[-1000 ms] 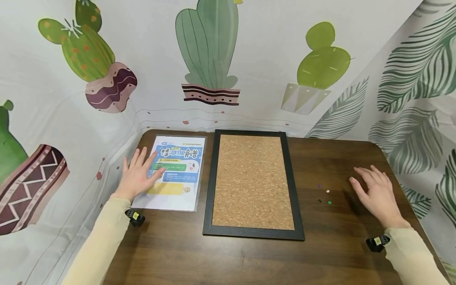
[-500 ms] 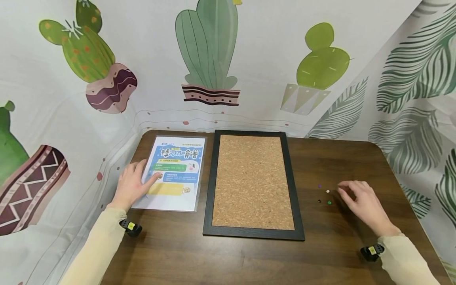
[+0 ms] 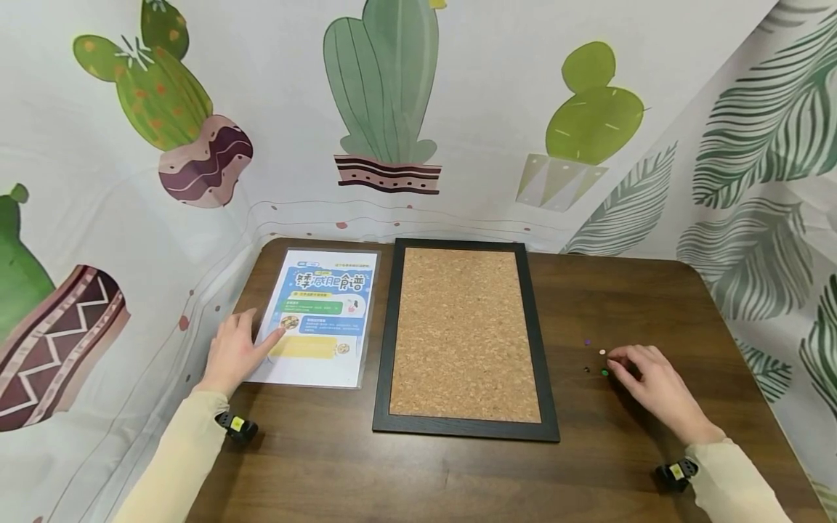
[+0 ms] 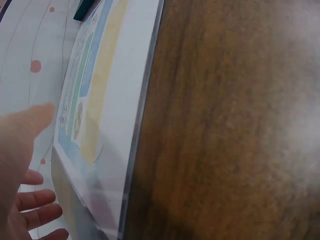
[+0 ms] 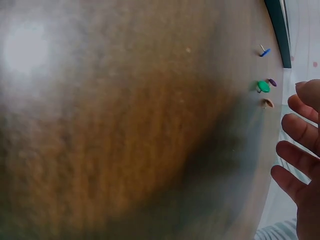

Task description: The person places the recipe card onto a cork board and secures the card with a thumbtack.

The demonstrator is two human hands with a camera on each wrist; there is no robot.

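Several flat-headed thumbtacks lie on the table right of the cork board: a green thumbtack [image 5: 263,86], a blue one, a purple thumbtack [image 3: 588,342] and a pale orange thumbtack [image 5: 268,103]. My right hand [image 3: 650,378] is just right of them, thumb and forefinger apart and nothing between them, fingertips close to the green and pale ones. At the far left, my left hand [image 3: 232,349] is spread at the left edge of a printed sheet in a clear sleeve [image 3: 307,370], its thumb reaching over the sheet. It grips nothing.
The cork board [image 3: 464,334] in a black frame lies between the sheet and the thumbtacks. Behind the brown wooden table [image 3: 418,479] hangs a white cloth [image 3: 477,131] printed with cacti and leaves. The table's right edge slopes away beyond my right hand.
My right hand has moved left and nearer to me, up to the thumbtacks, its fingers drawing closer together. My left hand has slid back and left across the sheet to its edge.
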